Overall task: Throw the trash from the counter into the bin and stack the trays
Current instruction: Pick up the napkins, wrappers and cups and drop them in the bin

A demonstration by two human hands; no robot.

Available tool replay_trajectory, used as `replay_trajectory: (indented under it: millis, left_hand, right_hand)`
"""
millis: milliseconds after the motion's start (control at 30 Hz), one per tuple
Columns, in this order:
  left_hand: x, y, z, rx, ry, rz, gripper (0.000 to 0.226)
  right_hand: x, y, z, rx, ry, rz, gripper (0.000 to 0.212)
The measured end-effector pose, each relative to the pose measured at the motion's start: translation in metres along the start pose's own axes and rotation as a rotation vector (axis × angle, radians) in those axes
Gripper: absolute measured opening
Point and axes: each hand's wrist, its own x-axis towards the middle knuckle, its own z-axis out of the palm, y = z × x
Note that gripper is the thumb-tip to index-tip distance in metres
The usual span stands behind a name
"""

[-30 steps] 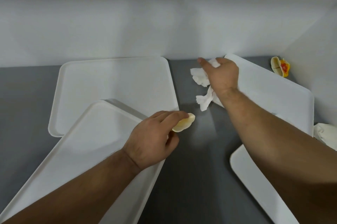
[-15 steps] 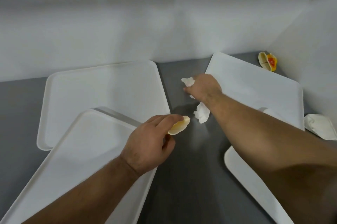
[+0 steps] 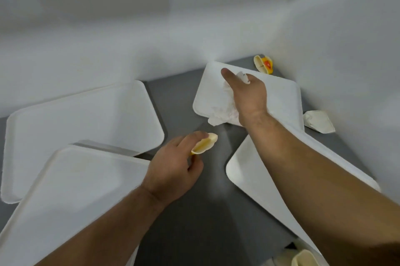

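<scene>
Left hand (image 3: 171,170) pinches a crumpled yellow wrapper (image 3: 204,144) between thumb and forefinger. Right hand (image 3: 246,95) clutches a white napkin (image 3: 220,112), fingers curled round it.

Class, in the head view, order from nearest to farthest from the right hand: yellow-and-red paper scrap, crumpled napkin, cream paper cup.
1. crumpled napkin, gripped in the right hand.
2. yellow-and-red paper scrap, in the far corner beyond it.
3. cream paper cup, at the bottom edge, closest to the person.
</scene>
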Motion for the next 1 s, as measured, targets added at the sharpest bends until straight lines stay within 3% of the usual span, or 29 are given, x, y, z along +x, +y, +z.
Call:
replay_trajectory:
  millis: [133, 233, 400, 600, 733, 833, 1000]
  left_hand:
    - [0.013, 0.053, 0.025, -0.099, 0.030, 0.112, 0.046]
    - [0.016, 0.098, 0.051, -0.197, 0.011, 0.124, 0.051]
    - [0.001, 0.185, 0.112, -0.298, -0.089, 0.196, 0.051]
    - [-0.046, 0.297, 0.204, -0.381, -0.235, 0.256, 0.044]
    - [-0.084, 0.354, 0.264, -0.481, -0.364, 0.296, 0.042]
    - [-0.113, 0.379, 0.319, -0.500, -0.454, 0.212, 0.041]
    - [-0.157, 0.370, 0.421, -0.588, -0.580, -0.204, 0.039]
  right_hand:
    - [-0.031, -0.002, -0.112, 0.363, -0.160, 0.108, 0.059]
    - [-0.060, 0.019, -0.205, 0.513, -0.170, 0.075, 0.047]
    - [-0.125, 0.078, -0.341, 0.605, 0.224, 0.110, 0.048]
    - [-0.219, 0.159, -0.477, 1.004, 0.455, 0.334, 0.045]
    - [-0.271, 0.208, -0.535, 1.056, 0.671, 0.497, 0.036]
    - [-0.298, 0.251, -0.569, 1.070, 0.819, 0.630, 0.031]
    - [-0.324, 0.331, -0.588, 1.246, 0.910, 0.693, 0.013]
